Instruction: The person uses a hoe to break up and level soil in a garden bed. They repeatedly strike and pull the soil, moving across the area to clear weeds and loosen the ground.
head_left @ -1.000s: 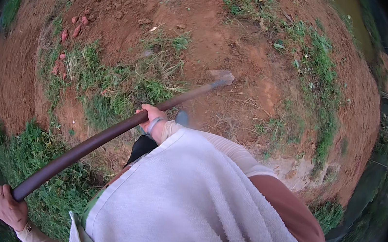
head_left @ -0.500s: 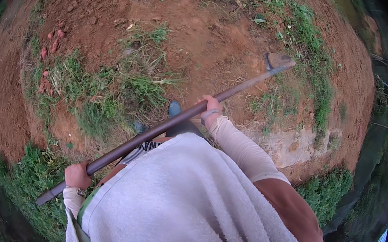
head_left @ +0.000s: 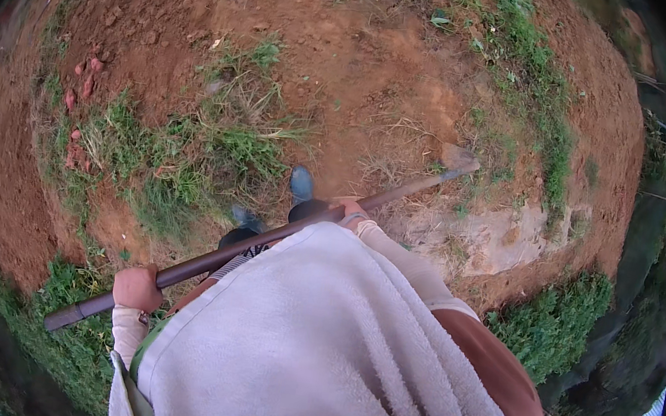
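Observation:
A long-handled hoe [head_left: 212, 261] lies slantwise across my body, its brown pole running from lower left to upper right. My left hand [head_left: 138, 288] is closed around the pole close to its butt end. Farther up, my right hand [head_left: 352, 213] grips the same pole, partly hidden by the pale towel [head_left: 294, 312] hanging over my front. The hoe's blade [head_left: 459, 159], earth-coloured and a little blurred, is at the far right over bare soil and dry grass; whether it touches the ground I cannot tell.
Several reddish tubers [head_left: 90, 83] lie on the soil at left. Grassy weeds [head_left: 205, 153] grow between them and my boots [head_left: 300, 184]. A green weed strip [head_left: 545, 101] runs along the right, above a pale flat patch [head_left: 505, 241]. Leafy plants [head_left: 556, 334] stand at lower right.
The hoe's blade has come down and nearer to me, and slightly left. My right hand has drawn in toward my body with the pole; the pole's butt end has shifted left and up.

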Action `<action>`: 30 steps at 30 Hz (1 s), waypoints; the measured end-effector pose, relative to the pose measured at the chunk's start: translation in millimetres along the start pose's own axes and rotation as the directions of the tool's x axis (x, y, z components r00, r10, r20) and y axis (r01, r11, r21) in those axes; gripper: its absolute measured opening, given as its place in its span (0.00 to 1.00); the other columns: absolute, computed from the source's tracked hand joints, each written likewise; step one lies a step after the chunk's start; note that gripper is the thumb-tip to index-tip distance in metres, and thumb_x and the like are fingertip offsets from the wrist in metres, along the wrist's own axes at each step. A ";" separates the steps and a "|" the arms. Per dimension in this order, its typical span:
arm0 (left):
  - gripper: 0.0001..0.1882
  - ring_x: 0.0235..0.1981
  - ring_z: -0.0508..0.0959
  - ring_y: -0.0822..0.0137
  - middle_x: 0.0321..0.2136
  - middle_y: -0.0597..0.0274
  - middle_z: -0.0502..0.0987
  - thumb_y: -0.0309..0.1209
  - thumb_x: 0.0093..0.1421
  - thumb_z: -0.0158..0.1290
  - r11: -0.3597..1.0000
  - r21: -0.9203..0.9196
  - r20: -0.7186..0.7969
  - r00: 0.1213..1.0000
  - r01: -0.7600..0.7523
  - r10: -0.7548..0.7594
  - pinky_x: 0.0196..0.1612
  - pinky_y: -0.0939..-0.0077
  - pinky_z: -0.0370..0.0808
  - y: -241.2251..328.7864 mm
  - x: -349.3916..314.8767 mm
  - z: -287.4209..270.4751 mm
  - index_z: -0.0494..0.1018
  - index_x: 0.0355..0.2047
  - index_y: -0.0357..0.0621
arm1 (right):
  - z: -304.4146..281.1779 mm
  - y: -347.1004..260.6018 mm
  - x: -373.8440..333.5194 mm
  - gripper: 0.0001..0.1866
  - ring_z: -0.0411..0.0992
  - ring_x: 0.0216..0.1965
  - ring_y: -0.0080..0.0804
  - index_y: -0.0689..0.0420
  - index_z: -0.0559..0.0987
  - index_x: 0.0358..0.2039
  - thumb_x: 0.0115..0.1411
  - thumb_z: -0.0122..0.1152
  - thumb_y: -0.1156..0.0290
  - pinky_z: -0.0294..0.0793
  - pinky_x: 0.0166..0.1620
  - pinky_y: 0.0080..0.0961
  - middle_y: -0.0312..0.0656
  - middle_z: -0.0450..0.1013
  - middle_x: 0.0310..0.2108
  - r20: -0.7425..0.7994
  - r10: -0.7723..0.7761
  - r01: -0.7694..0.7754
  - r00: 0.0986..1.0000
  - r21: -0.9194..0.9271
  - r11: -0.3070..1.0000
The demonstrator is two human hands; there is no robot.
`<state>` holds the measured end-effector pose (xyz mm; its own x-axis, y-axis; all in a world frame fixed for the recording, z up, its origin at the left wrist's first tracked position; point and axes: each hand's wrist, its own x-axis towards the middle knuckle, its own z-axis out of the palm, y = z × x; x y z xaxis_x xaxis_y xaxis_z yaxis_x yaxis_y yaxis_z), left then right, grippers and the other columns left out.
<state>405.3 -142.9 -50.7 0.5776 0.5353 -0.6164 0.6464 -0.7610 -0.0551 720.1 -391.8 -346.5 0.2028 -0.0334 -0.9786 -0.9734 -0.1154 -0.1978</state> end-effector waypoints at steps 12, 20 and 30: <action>0.03 0.16 0.72 0.55 0.12 0.55 0.70 0.27 0.40 0.47 0.959 -0.010 -0.171 0.946 -0.282 0.276 0.19 0.61 0.67 22.0 25.8 -21.5 0.65 0.18 0.44 | -3.6 -69.2 -51.6 0.07 0.66 0.22 0.39 0.61 0.62 0.28 0.49 0.49 0.76 0.71 0.25 0.37 0.44 0.61 0.17 -0.061 -0.215 0.220 0.975 0.413 0.884; 0.06 0.16 0.71 0.53 0.11 0.53 0.68 0.23 0.34 0.48 0.992 0.129 -0.190 0.981 -0.014 0.038 0.20 0.61 0.66 -67.6 -66.7 -66.0 0.66 0.17 0.44 | 135.5 28.9 -130.2 0.10 0.66 0.17 0.40 0.67 0.62 0.31 0.50 0.47 0.76 0.70 0.21 0.38 0.49 0.65 0.20 -0.062 -0.142 0.154 0.988 0.323 0.934; 0.08 0.21 0.70 0.49 0.15 0.50 0.70 0.20 0.32 0.49 0.884 0.249 -0.461 0.851 0.395 -0.250 0.25 0.59 0.65 -196.3 -180.4 -97.3 0.69 0.18 0.41 | 261.7 157.4 -207.6 0.14 0.72 0.21 0.38 0.64 0.65 0.33 0.47 0.55 0.74 0.73 0.22 0.35 0.46 0.70 0.25 0.447 0.075 -0.187 0.892 0.211 0.959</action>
<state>222.7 -54.5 147.8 0.5601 0.8150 -0.1487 0.6755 -0.5531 -0.4876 496.9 -143.2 -189.1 0.0603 0.4049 -0.9124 -0.9943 0.1053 -0.0190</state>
